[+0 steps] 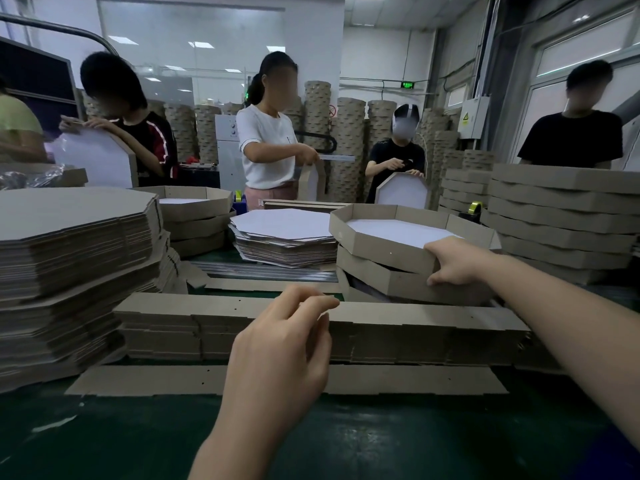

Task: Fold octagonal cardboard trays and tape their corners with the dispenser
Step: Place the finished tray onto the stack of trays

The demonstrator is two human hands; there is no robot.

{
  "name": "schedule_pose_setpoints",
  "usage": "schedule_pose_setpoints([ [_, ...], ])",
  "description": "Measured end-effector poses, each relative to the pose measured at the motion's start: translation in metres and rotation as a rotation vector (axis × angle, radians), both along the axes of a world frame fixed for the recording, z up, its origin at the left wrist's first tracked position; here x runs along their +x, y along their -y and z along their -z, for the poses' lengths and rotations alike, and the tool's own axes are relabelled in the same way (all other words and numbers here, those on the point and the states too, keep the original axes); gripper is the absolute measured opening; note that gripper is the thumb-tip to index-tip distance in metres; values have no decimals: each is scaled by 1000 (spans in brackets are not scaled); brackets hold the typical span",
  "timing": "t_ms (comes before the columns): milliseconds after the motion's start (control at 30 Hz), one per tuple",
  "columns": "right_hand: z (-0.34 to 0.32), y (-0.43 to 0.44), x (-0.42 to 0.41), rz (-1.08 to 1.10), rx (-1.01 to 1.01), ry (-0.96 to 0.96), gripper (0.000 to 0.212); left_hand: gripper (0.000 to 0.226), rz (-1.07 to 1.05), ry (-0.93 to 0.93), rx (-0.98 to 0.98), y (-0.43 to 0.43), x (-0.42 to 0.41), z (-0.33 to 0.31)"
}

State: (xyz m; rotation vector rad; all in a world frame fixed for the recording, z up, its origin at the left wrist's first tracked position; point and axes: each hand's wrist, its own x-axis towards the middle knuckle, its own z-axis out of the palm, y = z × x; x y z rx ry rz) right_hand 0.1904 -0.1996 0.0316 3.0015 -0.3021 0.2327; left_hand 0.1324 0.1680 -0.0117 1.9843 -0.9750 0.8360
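The right hand [457,261], reaching in from the right edge of the frame, pinches the near wall of the top tray [377,242] at centre right, with fingers hooked over the rim and the thumb pressed against the outer face. That tray sits askew on a lower tray [374,277] whose wall looks tilted, so the small pile seems unsteady. The left hand [277,344], low in the centre, hovers with its fingers loosely curled and nothing in them, above a stack of long strips [415,329] lying across the green table [381,441]. The step looks like handling a folded tray at the pile, either setting it down or lifting it off; I cannot tell which. Either way, a one-handed grip on a single thin wall is likely to bend it or strain a corner, so the free hand would do well to take the opposite wall and keep the tray level. Whether the corners carry tape cannot be made out. The tape dispenser [475,207] stands beyond the tray, right of centre, beside the tall stack of finished trays [561,216]. Flat octagon sheets [284,226] wait in the middle of the frame.
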Motion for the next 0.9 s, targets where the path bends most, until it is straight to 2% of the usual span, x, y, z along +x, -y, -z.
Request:
schedule_pose_setpoints([
  [267,-4,-10,-5,-51,-63,-78,34,21,-10,10,-28,-1,1,-1],
  [467,2,-17,-9,-29,-104,-53,32,20,-10,6,-16,-1,1,0],
  [633,2,-18,-12,-31,28,-71,21,18,-16,4,7,-1,2,3],
  [733,-2,-17,-15,-26,39,-59,14,19,-17,-8,8,-2,4,4],
  [900,-3,-18,-17,3,10,-57,14,22,-16,-13,30,-1,3,6],
])
